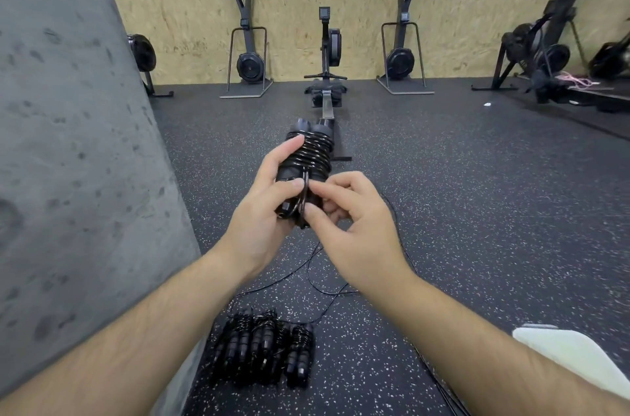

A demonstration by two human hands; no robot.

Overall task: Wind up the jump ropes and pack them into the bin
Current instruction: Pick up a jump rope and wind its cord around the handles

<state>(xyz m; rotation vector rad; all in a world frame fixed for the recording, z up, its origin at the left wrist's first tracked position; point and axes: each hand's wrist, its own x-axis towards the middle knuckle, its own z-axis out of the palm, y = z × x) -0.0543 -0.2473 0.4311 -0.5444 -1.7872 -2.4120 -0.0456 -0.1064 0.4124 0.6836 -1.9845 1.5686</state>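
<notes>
A black jump rope, its cord coiled tightly round its two handles, is held up in front of me. My left hand grips the bundle from the left, thumb lying over the coils. My right hand pinches the loose end loop of the cord at the bundle's near end. On the floor below lie several wound jump ropes side by side. A loose black cord trails over the floor under my hands. No bin is clearly in view.
A grey concrete pillar fills the left. A rowing machine stands straight ahead, with ski machines along the wooden wall. A white object lies at the lower right. The floor is speckled rubber.
</notes>
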